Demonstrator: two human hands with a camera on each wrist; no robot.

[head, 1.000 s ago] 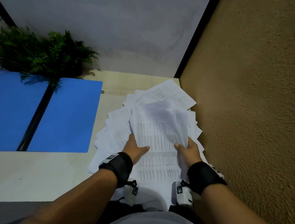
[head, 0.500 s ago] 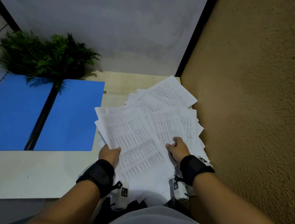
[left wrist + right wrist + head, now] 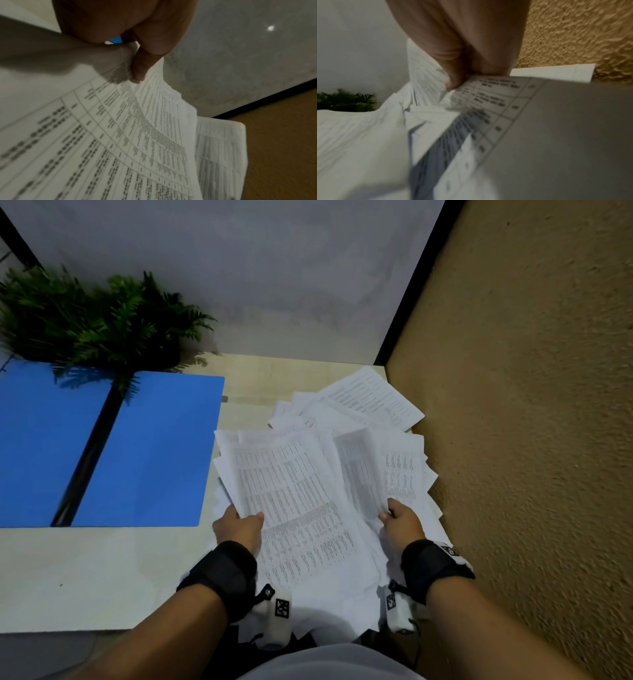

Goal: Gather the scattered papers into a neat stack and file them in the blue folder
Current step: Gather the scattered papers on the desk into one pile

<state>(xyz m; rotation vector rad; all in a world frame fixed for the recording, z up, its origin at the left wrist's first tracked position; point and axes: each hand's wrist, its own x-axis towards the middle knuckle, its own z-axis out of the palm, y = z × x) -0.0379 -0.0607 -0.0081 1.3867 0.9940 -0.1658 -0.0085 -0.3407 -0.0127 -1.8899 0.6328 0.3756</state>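
White printed papers (image 3: 301, 501) lie fanned and overlapping at the table's right end, some hanging over the near edge. My left hand (image 3: 239, 525) grips the left edge of a bundle of sheets (image 3: 120, 135), thumb on top. My right hand (image 3: 399, 522) pinches the near edge of the sheets on the right (image 3: 488, 108). More loose papers (image 3: 373, 398) lie behind, against the wall corner. The blue folder (image 3: 150, 450) lies open and flat on the table to the left, apart from both hands.
A green fern plant (image 3: 96, 320) stands at the back left, its fronds overhanging the folder. A rough tan wall (image 3: 531, 440) runs close along the right of the papers. A grey wall (image 3: 257, 285) closes the back. The pale table (image 3: 85, 577) shows bare wood near its front.
The curled sheet held up a second ago was laid down. My hands then spread apart, the left drawing a bundle leftward, the right taking hold of the sheets on the right.
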